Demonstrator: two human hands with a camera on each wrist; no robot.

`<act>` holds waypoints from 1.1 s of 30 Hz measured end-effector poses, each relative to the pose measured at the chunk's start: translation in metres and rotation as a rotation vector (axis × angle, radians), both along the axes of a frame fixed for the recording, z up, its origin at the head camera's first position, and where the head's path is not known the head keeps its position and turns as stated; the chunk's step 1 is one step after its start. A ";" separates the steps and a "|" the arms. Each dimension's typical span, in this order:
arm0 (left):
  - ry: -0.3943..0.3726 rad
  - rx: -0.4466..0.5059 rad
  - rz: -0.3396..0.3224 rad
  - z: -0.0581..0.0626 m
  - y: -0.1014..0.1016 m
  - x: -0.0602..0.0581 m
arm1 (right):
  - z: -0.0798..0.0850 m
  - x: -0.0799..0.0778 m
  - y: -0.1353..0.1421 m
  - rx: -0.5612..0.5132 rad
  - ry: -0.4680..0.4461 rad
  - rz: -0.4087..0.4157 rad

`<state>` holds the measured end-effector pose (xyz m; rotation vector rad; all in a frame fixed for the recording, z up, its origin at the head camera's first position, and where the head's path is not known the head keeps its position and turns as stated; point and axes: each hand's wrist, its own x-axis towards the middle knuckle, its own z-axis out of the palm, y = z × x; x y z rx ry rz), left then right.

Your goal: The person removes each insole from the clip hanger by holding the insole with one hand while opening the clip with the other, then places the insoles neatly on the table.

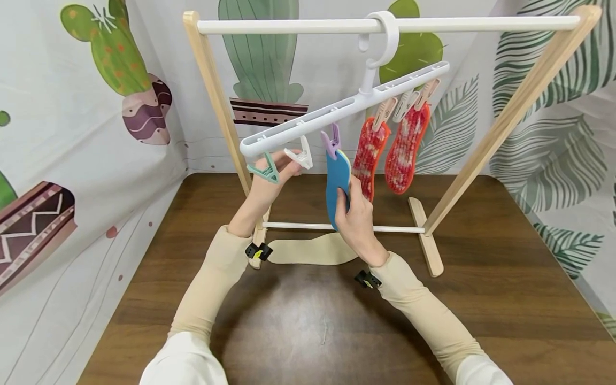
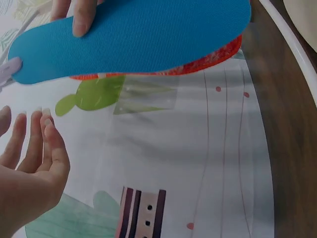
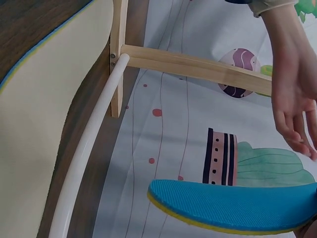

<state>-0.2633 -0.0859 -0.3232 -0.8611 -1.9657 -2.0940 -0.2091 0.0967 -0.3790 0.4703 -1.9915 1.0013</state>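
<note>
A blue insole [image 1: 338,184] with a yellow edge hangs from a purple clip [image 1: 331,140] on the white hanger [image 1: 308,124]. My right hand [image 1: 357,219] grips it at its side, thumb on the blue face. To the left, my left hand [image 1: 269,184] is raised under the hanger's low end, beside a green clip [image 1: 266,170] and a white clip [image 1: 302,155]. In the left wrist view the fingers [image 2: 37,148] of that hand are loosely bent, with nothing between them. The right wrist view shows the lower end of the blue insole [image 3: 233,206].
Two red insoles, one nearer [image 1: 368,155] and one farther right [image 1: 408,149], hang from clips. A beige insole [image 1: 313,250] lies on the table [image 1: 317,321] by the rack's lower bar [image 1: 399,229]. The hanger tilts on the rack's top bar [image 1: 289,27], between wooden posts [image 1: 510,117].
</note>
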 end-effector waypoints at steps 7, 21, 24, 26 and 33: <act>0.044 0.093 -0.096 0.004 0.011 0.000 | 0.001 0.000 0.000 -0.002 0.000 0.005; 0.124 0.005 -0.131 0.014 0.026 0.000 | 0.000 0.001 -0.001 -0.005 -0.003 0.018; 0.133 -0.005 -0.104 0.017 0.029 -0.001 | -0.001 0.000 -0.001 -0.008 0.000 0.018; 0.134 -0.003 -0.095 0.017 0.031 -0.001 | -0.002 0.000 -0.001 -0.004 0.001 0.019; 0.218 -0.014 -0.064 0.020 0.038 -0.004 | -0.003 0.000 0.000 0.005 0.009 0.022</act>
